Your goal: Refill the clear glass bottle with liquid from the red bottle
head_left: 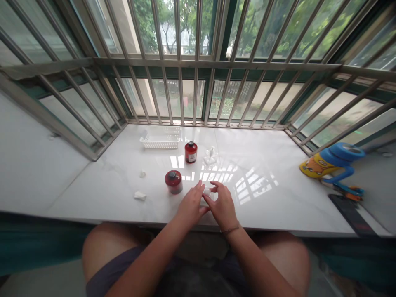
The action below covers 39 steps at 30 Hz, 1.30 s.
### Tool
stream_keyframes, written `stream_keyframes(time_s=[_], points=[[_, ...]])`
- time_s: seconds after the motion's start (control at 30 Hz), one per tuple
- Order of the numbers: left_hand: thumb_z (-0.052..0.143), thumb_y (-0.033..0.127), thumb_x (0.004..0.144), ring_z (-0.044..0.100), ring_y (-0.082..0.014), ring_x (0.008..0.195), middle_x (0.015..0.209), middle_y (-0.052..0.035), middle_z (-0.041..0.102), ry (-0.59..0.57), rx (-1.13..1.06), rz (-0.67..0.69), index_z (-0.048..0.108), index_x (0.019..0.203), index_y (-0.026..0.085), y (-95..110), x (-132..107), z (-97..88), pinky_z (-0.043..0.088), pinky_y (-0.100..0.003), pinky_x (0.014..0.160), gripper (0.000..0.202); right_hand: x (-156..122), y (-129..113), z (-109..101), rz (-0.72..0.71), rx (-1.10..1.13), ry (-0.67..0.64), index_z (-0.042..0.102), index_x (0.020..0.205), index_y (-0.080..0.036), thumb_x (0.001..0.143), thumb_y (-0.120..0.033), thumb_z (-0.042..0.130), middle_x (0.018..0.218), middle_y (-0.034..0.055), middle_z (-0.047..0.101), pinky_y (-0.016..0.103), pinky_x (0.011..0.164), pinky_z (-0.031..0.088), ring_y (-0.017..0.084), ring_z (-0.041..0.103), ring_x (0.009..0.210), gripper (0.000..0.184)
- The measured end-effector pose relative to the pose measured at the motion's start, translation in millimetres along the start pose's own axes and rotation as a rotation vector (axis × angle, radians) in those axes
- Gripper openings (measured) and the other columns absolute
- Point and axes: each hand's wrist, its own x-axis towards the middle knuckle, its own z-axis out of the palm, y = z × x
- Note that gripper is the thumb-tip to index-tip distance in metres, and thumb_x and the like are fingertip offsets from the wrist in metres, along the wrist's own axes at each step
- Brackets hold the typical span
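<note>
My left hand (191, 203) and my right hand (223, 203) meet near the front edge of the white countertop. Between their fingertips is a small whitish, see-through item (207, 191); the fingers cover much of it, and its kind does not show. My right thumb and fingers curl round its right side, while my left fingers close on its left. A dark red bottle with a black cap (173, 182) stands just left of my left hand. Farther back is a second red bottle (191, 153) with a pale label. Right of that bottle sits a small clear and white object (210, 155).
A white perforated basket (160, 144) lies at the back left. Crumpled white scraps (140, 196) rest on the countertop (105, 185) at left. On the right are a blue and yellow flask (332, 161) and a dark phone (349, 212). Metal bars (204, 64) enclose the window side.
</note>
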Motion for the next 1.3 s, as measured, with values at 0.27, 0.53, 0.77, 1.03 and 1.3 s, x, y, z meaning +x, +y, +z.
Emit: stream_keyframes(time_s=[0.27,0.53,0.77,1.03,1.3], points=[[0.089,0.019,0.084,0.068,-0.0315,0.137,0.142,-0.0119,0.074,-0.016,-0.024,-0.073,0.062,0.136,0.023,5.8,18.2,-10.5,0.030,-0.067,0.134,0.059,-2.3,10.7,-8.9,-0.030,0.126,-0.113,0.056,0.139,-0.026,0.101,-0.029,0.072,0.120,0.0098,0.076,0.056,0.106,0.059,0.032,0.073,0.116,0.041],[0.077,0.008,0.086,0.067,-0.0312,0.138,0.143,-0.0119,0.073,-0.014,0.025,-0.126,0.061,0.137,0.023,14.5,17.9,-6.4,0.027,-0.066,0.135,0.055,-1.8,7.6,3.0,0.006,0.066,0.021,0.049,0.144,-0.024,0.091,-0.035,0.084,0.111,0.0076,0.068,0.060,0.106,0.059,0.033,0.068,0.111,0.064],[0.092,0.021,0.084,0.069,-0.0328,0.136,0.141,-0.0116,0.073,0.002,0.018,-0.123,0.059,0.136,0.024,15.6,17.4,-3.1,0.032,-0.066,0.132,0.062,-6.8,15.4,-18.5,-0.023,0.024,0.084,0.038,0.158,-0.022,0.095,-0.024,0.070,0.148,0.0191,0.055,0.063,0.116,0.054,0.036,0.060,0.135,0.071],[0.090,0.021,0.084,0.069,-0.0323,0.134,0.139,-0.0091,0.074,0.024,-0.040,-0.148,0.060,0.134,0.025,13.1,17.2,-1.3,0.030,-0.068,0.133,0.058,-14.1,10.7,-20.3,-0.064,0.038,0.070,0.041,0.153,-0.023,0.096,-0.031,0.076,0.144,0.0183,0.057,0.064,0.119,0.052,0.037,0.059,0.138,0.067],[0.091,0.020,0.081,0.068,-0.0325,0.136,0.140,-0.0093,0.074,0.049,-0.099,-0.160,0.061,0.136,0.026,9.0,15.5,0.7,0.031,-0.066,0.134,0.062,-10.7,5.9,-13.7,-0.085,0.020,0.122,0.043,0.149,-0.022,0.091,-0.011,0.056,0.138,0.0167,0.058,0.065,0.114,0.054,0.036,0.060,0.133,0.060]])
